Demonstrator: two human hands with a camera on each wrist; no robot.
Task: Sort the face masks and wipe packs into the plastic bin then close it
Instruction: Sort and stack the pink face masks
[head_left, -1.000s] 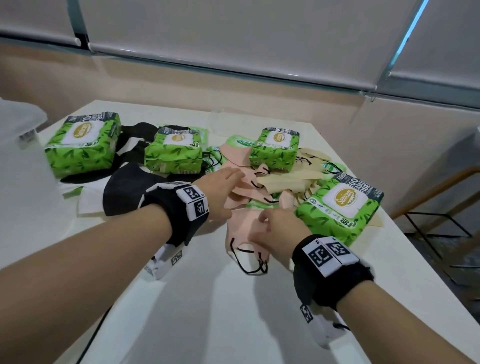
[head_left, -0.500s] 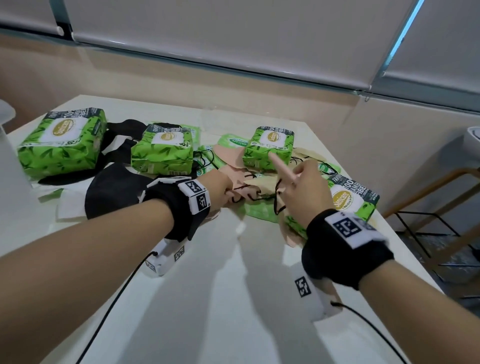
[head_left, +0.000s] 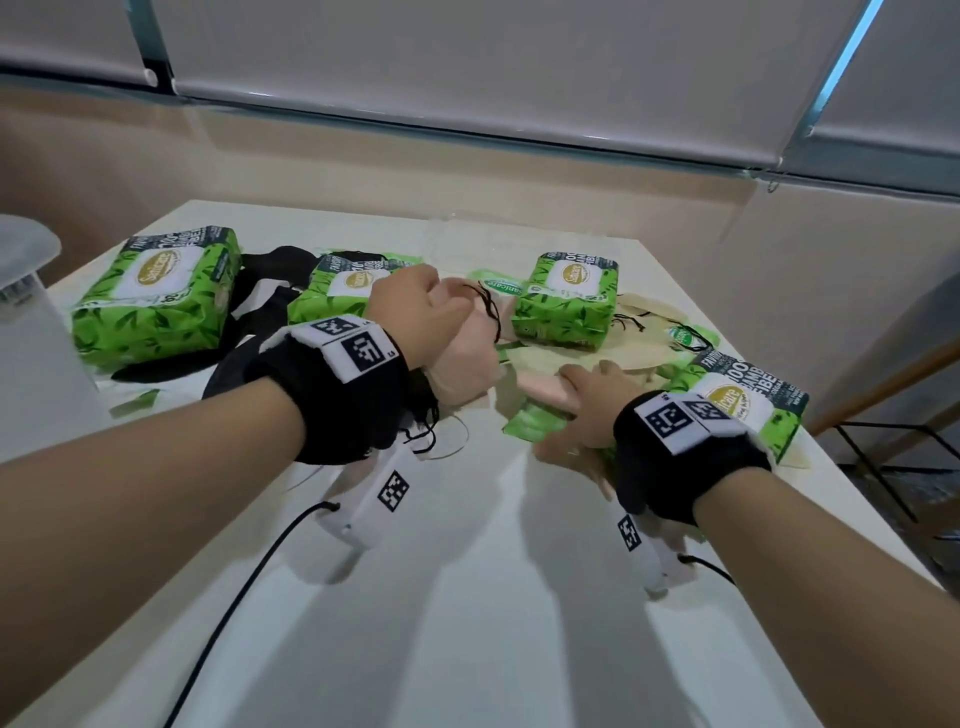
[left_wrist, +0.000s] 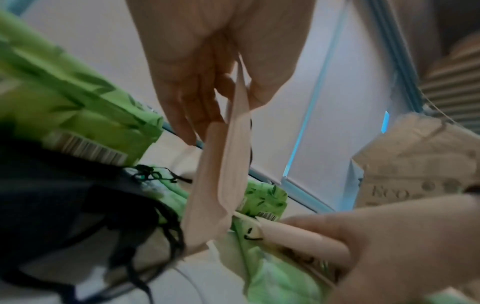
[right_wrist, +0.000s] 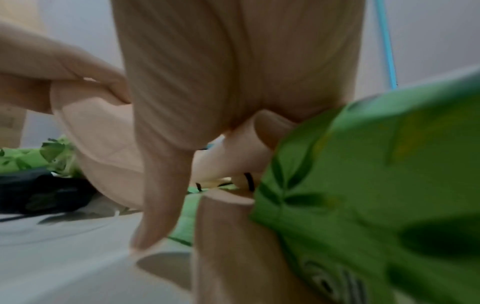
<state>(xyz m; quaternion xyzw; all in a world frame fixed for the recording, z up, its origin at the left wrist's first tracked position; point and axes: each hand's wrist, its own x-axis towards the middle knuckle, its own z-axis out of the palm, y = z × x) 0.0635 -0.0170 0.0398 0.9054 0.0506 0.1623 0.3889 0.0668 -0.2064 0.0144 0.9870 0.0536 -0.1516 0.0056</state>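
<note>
My left hand (head_left: 436, 306) is raised over the pile and pinches a bunch of pink face masks (head_left: 460, 364), which hang from its fingers (left_wrist: 187, 107) with black ear loops dangling. My right hand (head_left: 582, 395) lies low on the table, its fingers curled round another folded pink mask (head_left: 543, 387) that lies on a flat green pack (head_left: 530, 423). In the right wrist view that pink mask (right_wrist: 228, 236) sits between thumb (right_wrist: 161, 205) and palm, against a green wipe pack (right_wrist: 363, 195). Several green wipe packs (head_left: 566, 301) lie on the white table (head_left: 467, 597).
Black masks (head_left: 260, 353) lie left of my left wrist, and beige masks (head_left: 639, 332) lie beyond my right hand. A large wipe pack (head_left: 156, 296) sits far left, another (head_left: 743, 405) at the right edge. The translucent plastic bin (head_left: 26, 322) stands at the left border.
My left hand has lifted the pink masks off the pile. My right hand has come down from its raised, pointing pose and closed on a pink mask on the table.
</note>
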